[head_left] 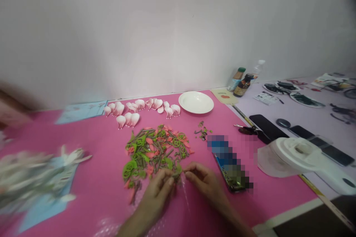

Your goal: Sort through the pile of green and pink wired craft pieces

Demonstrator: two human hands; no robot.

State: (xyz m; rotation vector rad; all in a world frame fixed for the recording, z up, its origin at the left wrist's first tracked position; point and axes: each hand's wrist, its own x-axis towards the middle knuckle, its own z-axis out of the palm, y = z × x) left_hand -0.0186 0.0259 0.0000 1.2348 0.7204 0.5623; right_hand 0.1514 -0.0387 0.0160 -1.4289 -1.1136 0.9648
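Note:
Over the near edge of a spread pile of small plastic pieces [160, 146] in green, brown and coral pink, both hands meet. My left hand [160, 189] pinches a small green-brown piece [177, 175] between thumb and fingers. The fingertips of my right hand [205, 182] are pinched together at the right end of that piece; what exactly they grip is too small to tell. Beyond the pile stand several groups of pale pink petal-shaped pieces [132, 119]. A small heap of tiny brown and green bits [203, 131] lies to the right.
A white plate [196, 102] sits near the wall. On the right are a phone [229, 170] with a blurred-out screen, scissors [247, 130], a white handheld fan [297, 155], bottles [243, 86] and more phones. Blurred white-green flower parts [30, 177] lie left on blue sheets [50, 200].

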